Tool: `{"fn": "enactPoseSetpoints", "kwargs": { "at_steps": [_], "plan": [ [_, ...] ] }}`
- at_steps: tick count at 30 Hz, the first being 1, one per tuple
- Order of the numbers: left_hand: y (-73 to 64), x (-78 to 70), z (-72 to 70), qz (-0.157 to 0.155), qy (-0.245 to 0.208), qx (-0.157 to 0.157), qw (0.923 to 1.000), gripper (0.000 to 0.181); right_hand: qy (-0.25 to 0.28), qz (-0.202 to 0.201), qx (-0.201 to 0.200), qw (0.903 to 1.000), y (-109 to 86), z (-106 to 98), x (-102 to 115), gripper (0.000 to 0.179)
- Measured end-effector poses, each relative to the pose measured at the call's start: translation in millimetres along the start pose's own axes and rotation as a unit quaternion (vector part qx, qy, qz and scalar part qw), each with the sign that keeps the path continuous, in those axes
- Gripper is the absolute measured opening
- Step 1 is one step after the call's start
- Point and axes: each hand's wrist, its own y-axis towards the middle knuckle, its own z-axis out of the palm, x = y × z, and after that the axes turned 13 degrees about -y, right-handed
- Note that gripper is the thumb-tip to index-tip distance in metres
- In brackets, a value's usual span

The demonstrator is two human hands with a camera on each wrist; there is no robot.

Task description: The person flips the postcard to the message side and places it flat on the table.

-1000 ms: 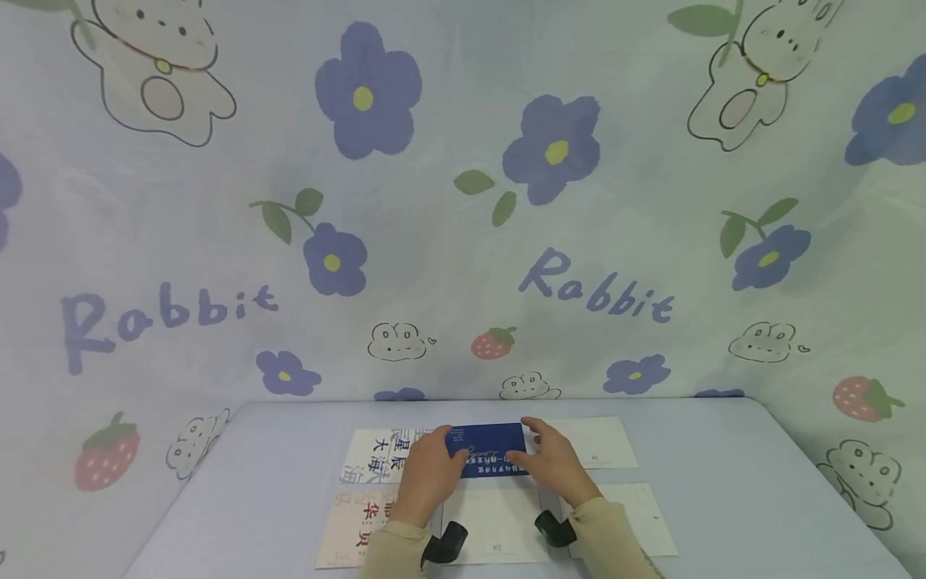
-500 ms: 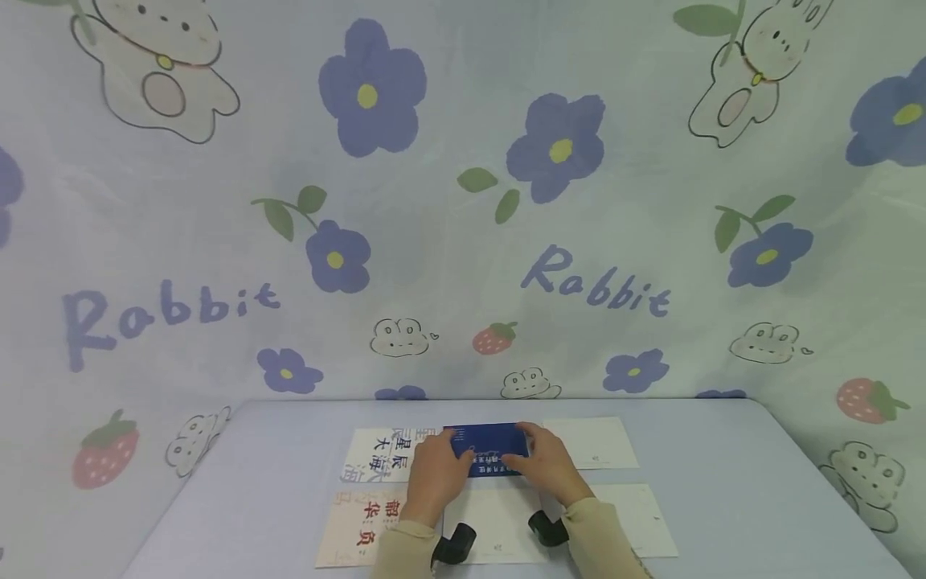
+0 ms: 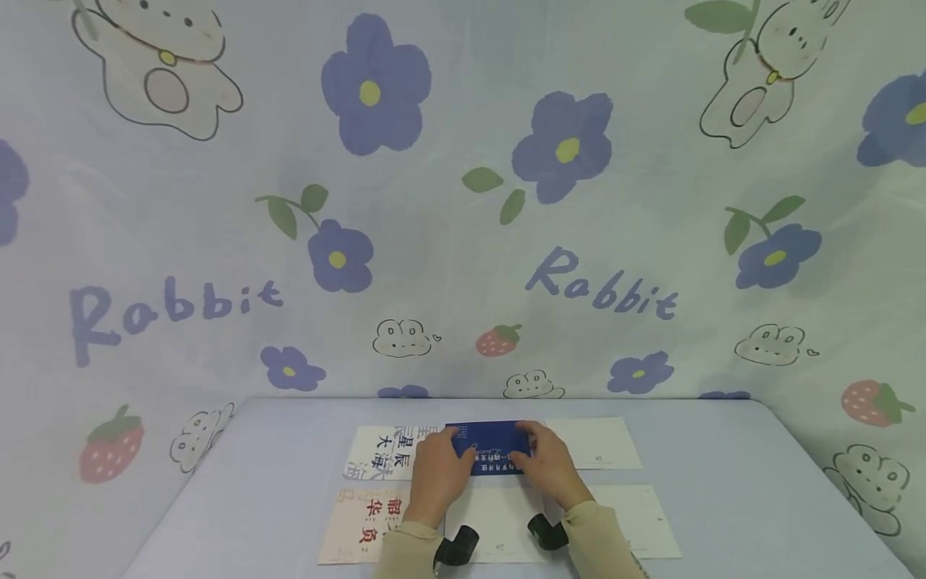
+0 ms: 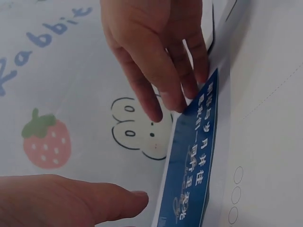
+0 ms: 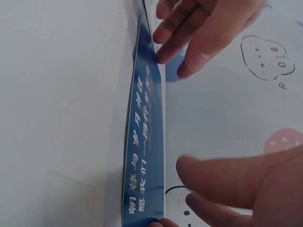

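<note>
A dark blue postcard (image 3: 492, 450) with pale writing lies in the middle of the back row. My left hand (image 3: 440, 474) rests at its left end, and my right hand (image 3: 553, 466) at its right end. Fingertips touch the card's edges, with the fingers extended rather than wrapped round it. In the left wrist view the right hand (image 4: 156, 52) has its fingertips by the far end of the card. From the right wrist, the right thumb (image 5: 213, 179) appears raised off the blue card, apart from it. Some of the left fingers are hidden in the head view.
Left of the blue card is a white postcard (image 3: 376, 453) with blue characters; a cream one (image 3: 354, 527) with red characters lies in front. Blank-looking cards (image 3: 600, 442) (image 3: 495, 519) (image 3: 637, 519) fill the other places. A rabbit-print curtain (image 3: 463, 241) hangs behind the table (image 3: 239, 482).
Both hands have shifted slightly inward along the blue postcard, the left hand to the right and the right hand a little to the left. The other cards stay where they were.
</note>
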Motion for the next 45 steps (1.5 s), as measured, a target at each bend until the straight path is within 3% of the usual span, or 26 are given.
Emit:
{"fn": "enactPoseSetpoints", "kwargs": {
  "at_steps": [9,14,23,35,45],
  "plan": [
    [2.5,2.6,3.0,0.02,0.004,-0.036,0.9991,0.039,0.031,-0.005,-0.046,0.9985,1.5,-0.1,-2.1,0.043],
    [4.5,4.2,-0.7,0.022,-0.016,-0.036,0.999,0.037,0.045,0.0,-0.067,0.9967,3.6,0.9,-5.0,0.043],
    [8.1,10.3,-6.1,0.024,-0.036,-0.052,0.9977,0.034,0.066,0.014,-0.078,0.9947,5.0,1.9,-6.6,0.045],
    [11.0,7.8,-11.8,0.01,-0.072,-0.07,0.9949,0.035,0.084,0.028,-0.089,0.9921,4.4,0.1,-7.4,0.044],
    [15.5,10.1,-13.6,0.006,-0.098,-0.084,0.9916,0.044,0.114,0.038,-0.097,0.9881,6.1,-2.0,-6.5,0.038]
  ]
}}
